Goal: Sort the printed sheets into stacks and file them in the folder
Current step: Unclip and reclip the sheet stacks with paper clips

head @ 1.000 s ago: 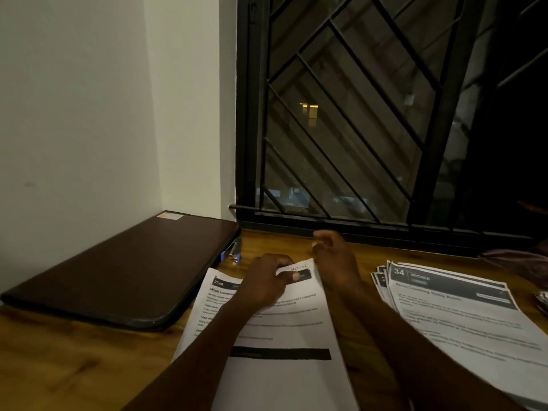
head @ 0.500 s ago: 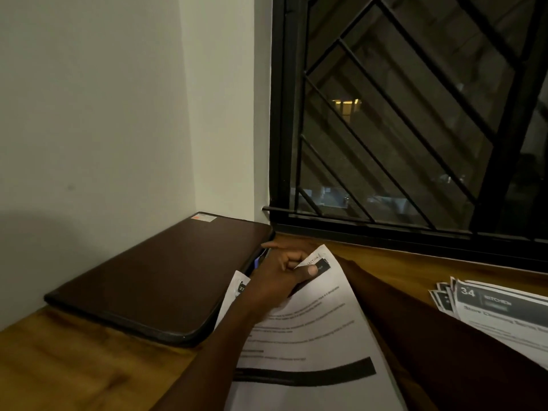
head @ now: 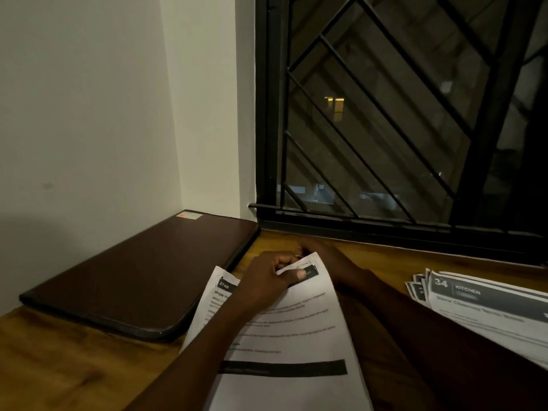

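While the left hand (head: 267, 280) pinches the top edge of the sheet (head: 284, 336) at lower centre, the right hand (head: 323, 256) hides behind it, grip unclear. Pulling could crease the paper or scatter the stack (head: 486, 304) at right; the folder (head: 142, 274) lies closed at left.

Free room vs blockers on desk

Bare desk (head: 68, 360) open at 7–8 o'clock, front-left, and a strip at 1–2 o'clock under the window grille (head: 385, 129). Folder (head: 142, 277) lies flat, closed, filling 9–11 o'clock right up to the wall (head: 89, 114) corner; its rounded corner sits just beside the sheet (head: 284, 336). Sheet covers centre to 6 o'clock w/ left hand (head: 267, 280) pinching its top edge; right hand (head: 323, 256) and forearm behind it block the 12–4 lane. Fanned stack (head: 489, 310) takes 3 o'clock. Narrow bare gap btwn forearm and stack.
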`<state>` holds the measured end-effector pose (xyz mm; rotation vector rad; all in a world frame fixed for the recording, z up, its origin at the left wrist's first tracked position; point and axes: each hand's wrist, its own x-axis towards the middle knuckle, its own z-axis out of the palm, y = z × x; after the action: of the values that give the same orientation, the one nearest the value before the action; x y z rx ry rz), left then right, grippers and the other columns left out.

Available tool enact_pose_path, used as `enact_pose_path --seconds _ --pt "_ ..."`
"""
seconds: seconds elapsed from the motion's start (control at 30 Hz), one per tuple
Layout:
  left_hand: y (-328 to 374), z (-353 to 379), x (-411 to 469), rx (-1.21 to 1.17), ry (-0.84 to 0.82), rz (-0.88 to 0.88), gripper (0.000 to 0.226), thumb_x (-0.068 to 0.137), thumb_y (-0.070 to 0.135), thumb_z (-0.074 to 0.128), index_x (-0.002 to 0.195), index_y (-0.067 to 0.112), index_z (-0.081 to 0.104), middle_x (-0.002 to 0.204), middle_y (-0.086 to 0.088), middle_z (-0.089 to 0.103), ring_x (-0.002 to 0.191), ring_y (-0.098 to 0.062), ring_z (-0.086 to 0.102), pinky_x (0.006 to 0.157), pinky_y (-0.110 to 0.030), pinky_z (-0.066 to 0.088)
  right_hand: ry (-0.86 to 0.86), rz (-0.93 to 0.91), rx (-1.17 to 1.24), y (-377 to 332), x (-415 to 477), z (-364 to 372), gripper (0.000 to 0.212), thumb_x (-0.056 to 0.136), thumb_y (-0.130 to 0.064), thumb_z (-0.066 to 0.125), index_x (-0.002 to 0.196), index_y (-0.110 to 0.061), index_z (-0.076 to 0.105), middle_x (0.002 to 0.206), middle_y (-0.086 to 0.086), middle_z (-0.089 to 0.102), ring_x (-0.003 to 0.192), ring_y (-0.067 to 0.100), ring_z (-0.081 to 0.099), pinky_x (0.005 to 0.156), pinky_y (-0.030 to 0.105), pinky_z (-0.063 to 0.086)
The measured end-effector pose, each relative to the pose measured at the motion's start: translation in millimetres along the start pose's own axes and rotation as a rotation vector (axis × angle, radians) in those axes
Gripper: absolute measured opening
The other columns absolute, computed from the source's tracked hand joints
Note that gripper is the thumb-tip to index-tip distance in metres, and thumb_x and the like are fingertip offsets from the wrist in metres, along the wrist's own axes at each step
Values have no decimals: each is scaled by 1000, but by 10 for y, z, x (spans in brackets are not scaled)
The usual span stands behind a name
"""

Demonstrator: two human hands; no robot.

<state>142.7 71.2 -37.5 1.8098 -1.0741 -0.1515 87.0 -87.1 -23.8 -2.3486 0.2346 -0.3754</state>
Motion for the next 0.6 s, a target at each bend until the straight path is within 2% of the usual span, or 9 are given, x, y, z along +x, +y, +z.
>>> enact_pose_path --seconds 0.07,0.13,0.2,0.33,0.47,0.6 --pt "4 50 20 95 20 14 10 88 27 67 87 19 72 82 6 70 74 -4 61 66 -18 43 121 20 -72 84 -143 -80 15 85 -35 66 81 -25 57 81 -8 62 75 7 59 66 27 48" --pt "20 80 27 153 24 25 8 88 29 68 87 21 72 83 9 70 75 -3 61 65 -18 42 265 105 75 194 -342 -192 21 83 -37 69 89 -19 61 82 0 65 72 14 60 59 25 46" --pt "45 103 19 188 12 44 5 88 28 68 86 25 71 85 10 70 77 -3 61 67 -20 42 324 198 254 217 -512 -345 31 80 -40 70 94 -13 63 77 5 67 64 16 58 53 24 44" --pt "77 143 18 352 -7 116 11 87 35 66 92 26 72 92 9 72 82 -6 62 74 -28 51 212 215 268 214 -812 -473 37 67 -38 81 90 -14 66 76 6 70 67 16 63 60 27 51" --pt "124 162 -24 462 19 176 14 90 32 62 99 27 72 97 7 72 83 -6 60 72 -21 46 173 179 188 140 -937 -356 37 58 -26 88 87 -18 66 86 2 71 82 18 68 75 34 58" --pt "163 173 -65 513 77 247 15 92 32 60 101 26 71 98 6 72 84 -8 60 76 -23 46 200 134 164 118 -964 -272 37 59 -25 88 89 -22 66 87 -2 72 80 11 68 76 32 59"
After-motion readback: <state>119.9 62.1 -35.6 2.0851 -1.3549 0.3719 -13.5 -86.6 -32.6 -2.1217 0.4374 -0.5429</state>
